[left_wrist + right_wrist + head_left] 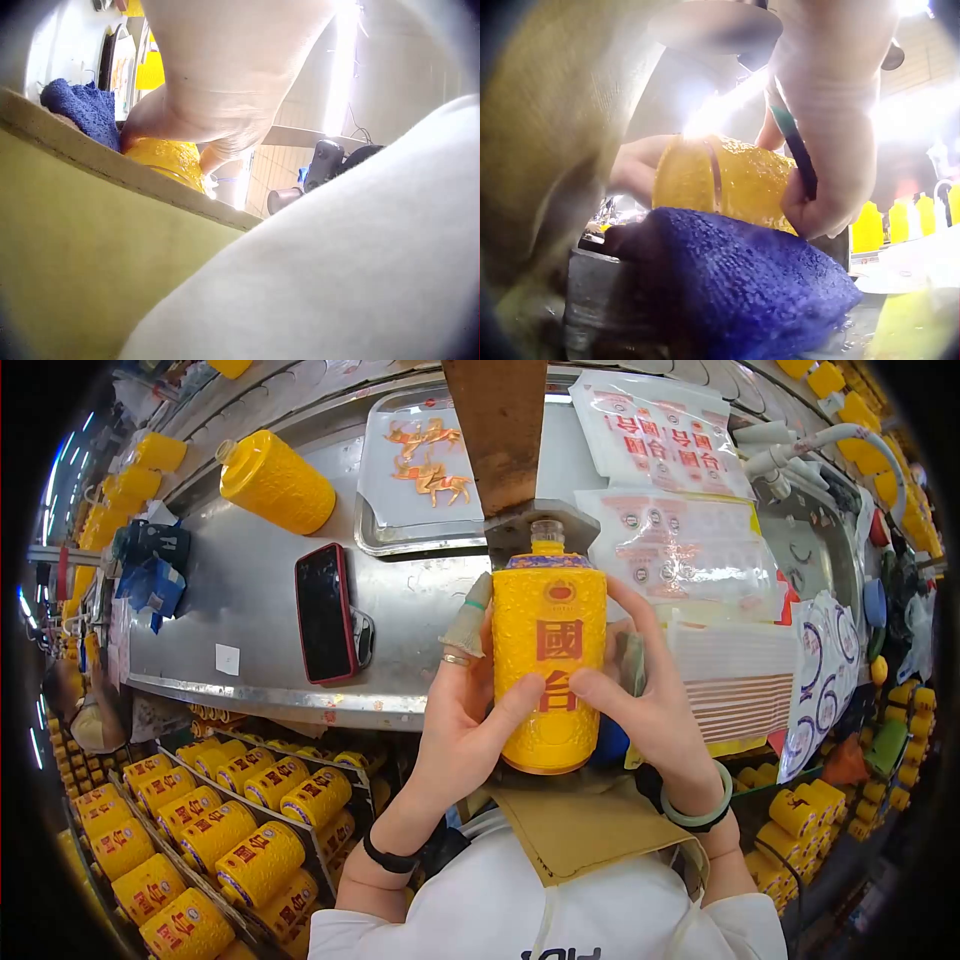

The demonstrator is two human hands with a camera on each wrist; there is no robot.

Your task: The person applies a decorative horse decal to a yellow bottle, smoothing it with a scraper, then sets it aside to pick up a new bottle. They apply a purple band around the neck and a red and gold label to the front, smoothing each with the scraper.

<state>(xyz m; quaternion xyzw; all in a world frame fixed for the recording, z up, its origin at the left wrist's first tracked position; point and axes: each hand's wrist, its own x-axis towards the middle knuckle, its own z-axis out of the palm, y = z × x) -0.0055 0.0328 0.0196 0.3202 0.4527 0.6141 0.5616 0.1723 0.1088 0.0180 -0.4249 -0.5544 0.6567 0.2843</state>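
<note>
A yellow embossed bottle (548, 605) with red characters and a clear glass neck is between both hands, close over the worktable's front edge. My left hand (462, 715) grips its left side, thumb on the front; one finger wears a pale finger cot (466, 628) and another a ring. On the other side my right hand (655, 710) grips it, thumb pressed near the lower character. A dark strip with a green end (799, 154) shows by the right hand's fingers in the right wrist view. Below the bottle there lies a blue cloth (757, 285).
Left on the metal table (235, 585) are a phone (325, 615) and another yellow bottle (280, 480) lying down. A tray (420, 510) holds gold-red ornaments. Printed sheets (690, 550) lie to the right. A brown post (495, 435) stands ahead. Racked yellow bottles (260, 860) fill the lower left.
</note>
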